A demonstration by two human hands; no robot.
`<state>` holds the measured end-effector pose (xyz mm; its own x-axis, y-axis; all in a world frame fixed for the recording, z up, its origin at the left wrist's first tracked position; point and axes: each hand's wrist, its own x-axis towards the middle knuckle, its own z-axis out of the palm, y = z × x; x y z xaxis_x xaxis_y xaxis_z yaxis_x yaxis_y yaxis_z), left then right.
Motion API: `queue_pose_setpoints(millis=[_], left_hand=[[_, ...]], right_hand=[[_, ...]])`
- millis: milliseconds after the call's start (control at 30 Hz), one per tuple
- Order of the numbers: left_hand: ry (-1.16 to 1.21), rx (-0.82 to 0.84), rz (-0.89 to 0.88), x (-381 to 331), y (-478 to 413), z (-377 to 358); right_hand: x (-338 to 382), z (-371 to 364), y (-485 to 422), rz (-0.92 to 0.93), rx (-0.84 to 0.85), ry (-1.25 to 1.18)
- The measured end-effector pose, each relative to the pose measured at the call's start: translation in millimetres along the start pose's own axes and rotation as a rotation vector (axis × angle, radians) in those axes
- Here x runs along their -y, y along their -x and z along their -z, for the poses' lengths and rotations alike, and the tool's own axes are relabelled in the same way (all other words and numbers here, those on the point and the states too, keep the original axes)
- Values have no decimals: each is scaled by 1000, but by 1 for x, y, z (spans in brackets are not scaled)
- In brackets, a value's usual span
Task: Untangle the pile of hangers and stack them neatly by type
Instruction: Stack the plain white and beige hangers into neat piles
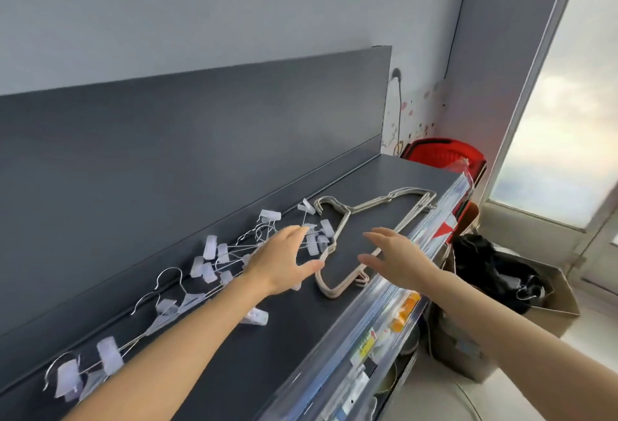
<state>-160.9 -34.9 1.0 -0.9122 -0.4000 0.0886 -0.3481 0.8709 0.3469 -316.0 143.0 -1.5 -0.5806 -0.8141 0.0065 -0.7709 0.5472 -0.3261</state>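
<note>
A: Clip hangers [110,358] at 8 o'clock are motion-blurred, can't count them. Left hand [284,260] covers their middle.
B: Right hand [398,256] hides part of the beige hangers [371,203] at 3. Both forearms cut off at 6.
A: Shelf labels [366,343] at 5 too small to read. Red basket [441,153] at 1 sits half behind the shelf edge.

Grey wall [234,12], dark shelf [284,327] with back panel [167,153], bright window [561,139] right, red basket [441,153] in corner

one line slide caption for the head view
Left hand and right hand reach, open, toward beige hangers stacked on a dark shelf, clip hangers alongside.
</note>
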Motion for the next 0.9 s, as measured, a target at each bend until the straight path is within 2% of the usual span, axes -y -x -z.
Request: queue_pose_setpoints(millis=[100,300,600,800,900], left_hand=[[4,26,3,-2,-33,-9],[15,28,83,-5,-89,-20],[19,12,376,-29,-141,-48],[12,-27,594,-53,-143,-65],[-9,-33,650,-66,-141,-69]], right_hand=[[-27,7,-31,-18,18,-7],[-77,18,-104,62,48,38],[-137,10,-227,346,210,142],[-148,-6,-267,582,343,204],[-150,-12,-281,654,352,223]])
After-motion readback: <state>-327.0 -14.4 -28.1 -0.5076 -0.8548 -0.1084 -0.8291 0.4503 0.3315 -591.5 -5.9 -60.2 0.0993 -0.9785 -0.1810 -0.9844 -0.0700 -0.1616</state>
